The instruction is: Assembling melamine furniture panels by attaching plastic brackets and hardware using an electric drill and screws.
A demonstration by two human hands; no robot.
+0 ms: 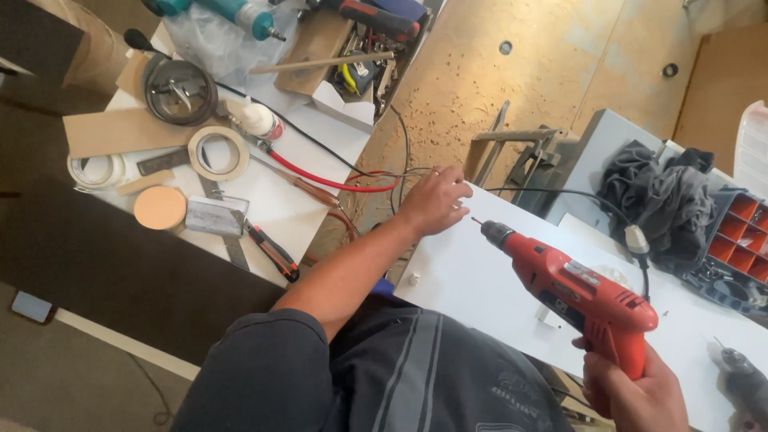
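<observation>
- A person's right hand, at the lower right of the frame, was closed around the handle of a red electric drill, whose bit pointed toward the upper left above a white board.
- The left hand, near the centre of the frame, rested on the far corner of that board, fingers curled loosely and gripping nothing visible.
- A black cord ran from the drill across the board's upper edge.
- At the upper left, a white table carried tape rolls, a glue bottle and a red cable.
- At the right edge sat a dark cloth beside a red compartment organiser.
</observation>
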